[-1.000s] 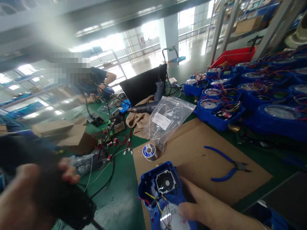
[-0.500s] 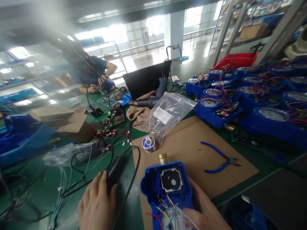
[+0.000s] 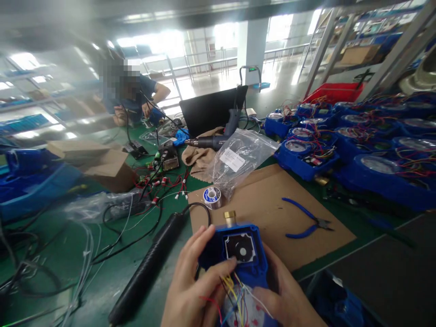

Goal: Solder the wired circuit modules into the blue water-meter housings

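Observation:
Both of my hands hold an open blue meter housing (image 3: 240, 249) at the bottom centre, above a brown cardboard sheet (image 3: 272, 204). My left hand (image 3: 195, 281) wraps its left side, thumb lying across the front. My right hand (image 3: 289, 297) grips the right side. Coloured wires (image 3: 235, 295) spill from the housing between my hands. A brass fitting (image 3: 230, 217) sticks out of its far end. A black cylindrical tool (image 3: 150, 268) with a cable lies on the green table just left of my left hand.
Blue-handled pliers (image 3: 303, 220), a solder spool (image 3: 211, 197) and a clear plastic bag (image 3: 238, 161) sit on the cardboard. Several blue meters (image 3: 306, 156) crowd the right. A heat gun (image 3: 218, 138), cardboard box (image 3: 105, 168) and loose wires lie behind. Another person (image 3: 136, 97) works at the far left.
My left hand has let go of the black tool, which now lies on the table, and moved right onto the blue housing. The housing is lifted slightly.

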A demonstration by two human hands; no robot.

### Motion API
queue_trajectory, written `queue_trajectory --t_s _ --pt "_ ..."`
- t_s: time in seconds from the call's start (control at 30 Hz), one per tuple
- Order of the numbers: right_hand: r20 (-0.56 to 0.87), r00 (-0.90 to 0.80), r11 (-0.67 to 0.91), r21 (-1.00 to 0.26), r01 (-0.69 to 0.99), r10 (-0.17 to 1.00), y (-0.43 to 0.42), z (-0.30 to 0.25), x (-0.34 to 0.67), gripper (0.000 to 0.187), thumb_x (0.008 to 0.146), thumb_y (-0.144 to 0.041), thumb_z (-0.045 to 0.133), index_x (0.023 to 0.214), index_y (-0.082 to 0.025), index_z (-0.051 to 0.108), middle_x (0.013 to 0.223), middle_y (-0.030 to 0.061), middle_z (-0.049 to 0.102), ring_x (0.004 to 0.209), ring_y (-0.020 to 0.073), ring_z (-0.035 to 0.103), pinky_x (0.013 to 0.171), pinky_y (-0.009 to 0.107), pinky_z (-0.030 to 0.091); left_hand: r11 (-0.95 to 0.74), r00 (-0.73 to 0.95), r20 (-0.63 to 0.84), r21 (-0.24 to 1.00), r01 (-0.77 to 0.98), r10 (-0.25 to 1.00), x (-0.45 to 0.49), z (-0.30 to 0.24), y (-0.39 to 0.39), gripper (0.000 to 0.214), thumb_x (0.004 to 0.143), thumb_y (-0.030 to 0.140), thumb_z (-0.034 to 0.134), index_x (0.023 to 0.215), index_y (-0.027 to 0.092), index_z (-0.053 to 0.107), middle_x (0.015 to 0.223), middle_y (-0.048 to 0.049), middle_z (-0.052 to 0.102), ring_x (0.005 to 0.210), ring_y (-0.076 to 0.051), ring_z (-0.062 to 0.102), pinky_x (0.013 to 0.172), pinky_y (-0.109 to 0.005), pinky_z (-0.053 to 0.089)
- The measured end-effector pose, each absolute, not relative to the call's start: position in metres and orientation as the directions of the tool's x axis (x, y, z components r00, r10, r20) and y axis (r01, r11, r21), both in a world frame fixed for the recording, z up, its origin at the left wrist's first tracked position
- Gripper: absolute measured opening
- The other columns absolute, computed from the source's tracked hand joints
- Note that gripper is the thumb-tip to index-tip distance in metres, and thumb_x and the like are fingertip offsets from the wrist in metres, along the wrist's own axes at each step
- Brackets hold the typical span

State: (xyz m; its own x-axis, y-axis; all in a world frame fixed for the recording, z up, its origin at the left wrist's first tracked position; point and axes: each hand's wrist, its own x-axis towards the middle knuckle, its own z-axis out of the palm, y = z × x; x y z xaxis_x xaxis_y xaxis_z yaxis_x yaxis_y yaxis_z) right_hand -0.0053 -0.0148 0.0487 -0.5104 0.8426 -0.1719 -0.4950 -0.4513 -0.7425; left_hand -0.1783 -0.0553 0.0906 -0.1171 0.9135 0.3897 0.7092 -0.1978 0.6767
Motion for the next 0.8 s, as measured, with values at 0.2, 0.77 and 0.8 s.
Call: queue_trajectory --t_s 0.2,0.77,0.8 --pt "-0.274 -0.404 -0.447 -0.781 -0.436 0.873 -0.017 0.049 -0.008 0.054 0.069 -0.038 0.081 0.117 -0.024 0.062 0.118 0.0085 0.068 0.119 0.034 0.058 0.103 0.048 0.043 -0.259 -0.144 0.387 0.808 0.529 0.911 -0.171 0.078 -0.044 0.022 0.092 0.027 0.054 0.083 0.029 0.074 0.118 -0.003 0.071 0.136 -0.029 0.045 0.11 -0.051 0.042" --pt "-0.389 -0.4 -0.557 -0.613 -0.56 0.83 -0.026 0.054 -0.014 0.056 0.074 -0.041 0.08 0.116 -0.015 0.054 0.104 0.012 0.075 0.102 0.0309 0.07 0.089 0.041 0.053 -0.073 -0.666 0.037 0.997 -0.026 0.745 -0.157 0.083 -0.061 0.041 0.083 0.041 0.066 0.119 0.026 0.054 0.135 -0.0065 0.055 0.133 -0.025 0.045 0.119 -0.048 0.03" --pt "-0.384 -0.394 -0.549 -0.615 -0.566 0.835 -0.027 0.055 -0.015 0.054 0.074 -0.041 0.08 0.114 -0.015 0.054 0.103 0.0117 0.075 0.101 0.0307 0.07 0.089 0.041 0.053 -0.031 -0.622 0.029 0.999 0.007 0.782 -0.151 0.078 -0.065 0.05 0.082 0.044 0.066 0.126 0.026 0.049 0.141 -0.0089 0.05 0.136 -0.028 0.042 0.119 -0.052 0.027"
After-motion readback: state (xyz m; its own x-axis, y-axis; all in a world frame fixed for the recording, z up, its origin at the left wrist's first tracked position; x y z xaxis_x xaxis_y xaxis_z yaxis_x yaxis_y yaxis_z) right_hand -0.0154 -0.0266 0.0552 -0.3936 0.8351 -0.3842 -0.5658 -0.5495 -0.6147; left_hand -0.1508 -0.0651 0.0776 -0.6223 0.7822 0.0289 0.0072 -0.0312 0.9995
